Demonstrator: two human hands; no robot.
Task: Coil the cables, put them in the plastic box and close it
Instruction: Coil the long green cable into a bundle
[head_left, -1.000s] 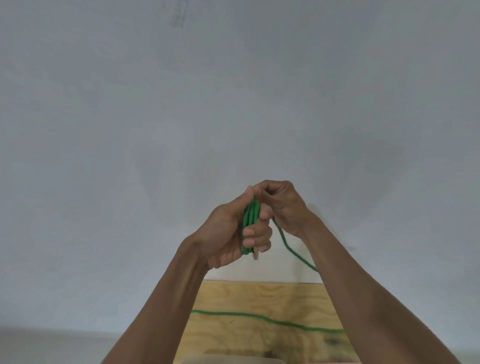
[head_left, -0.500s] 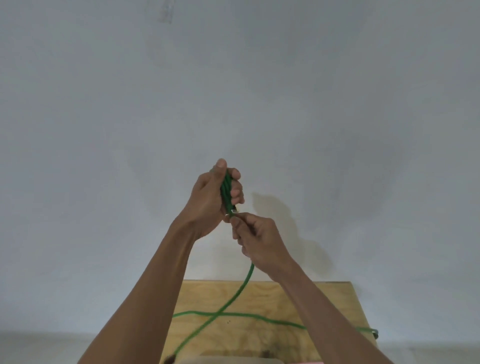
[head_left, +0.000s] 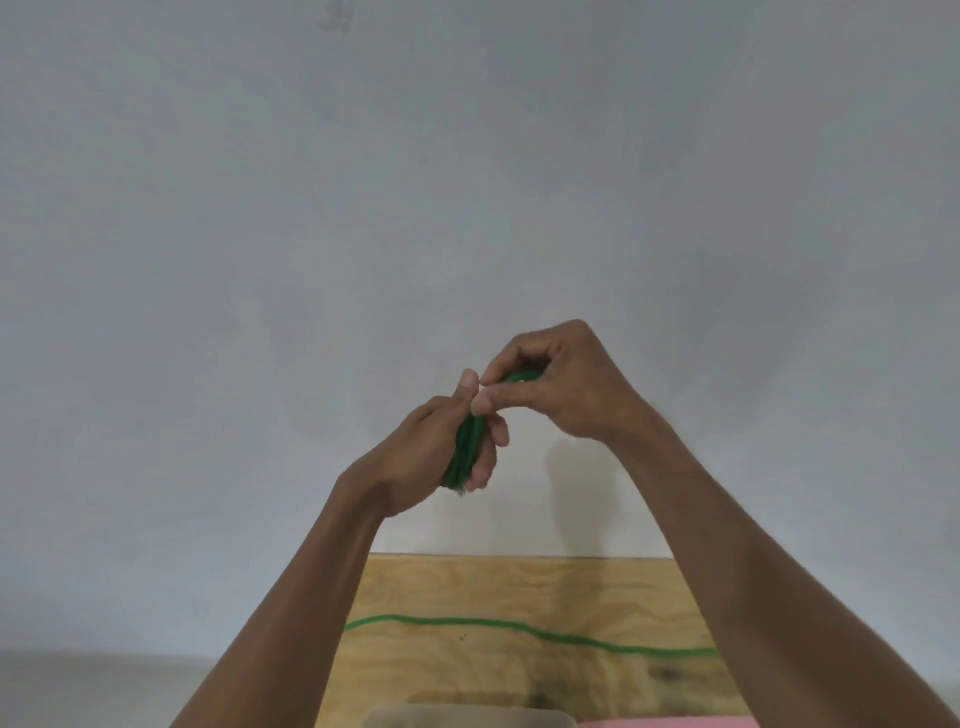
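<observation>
I hold a green cable (head_left: 467, 447) up in front of a pale wall. Several loops of it are bundled in my left hand (head_left: 426, 457), which is closed around them. My right hand (head_left: 561, 384) is above and to the right, its fingers pinched on the cable at the top of the bundle. A loose length of the same green cable (head_left: 519, 626) lies across the wooden table (head_left: 519, 587) below. The plastic box is not clearly in view.
At the bottom edge a beige object (head_left: 467, 718) and a pink object (head_left: 670, 723) are partly visible. The table's far edge meets the wall, and grey floor (head_left: 78, 691) shows to the left.
My right hand has risen from below the bundle to above it, carrying the cable over. The hanging strand between hands and table is no longer seen.
</observation>
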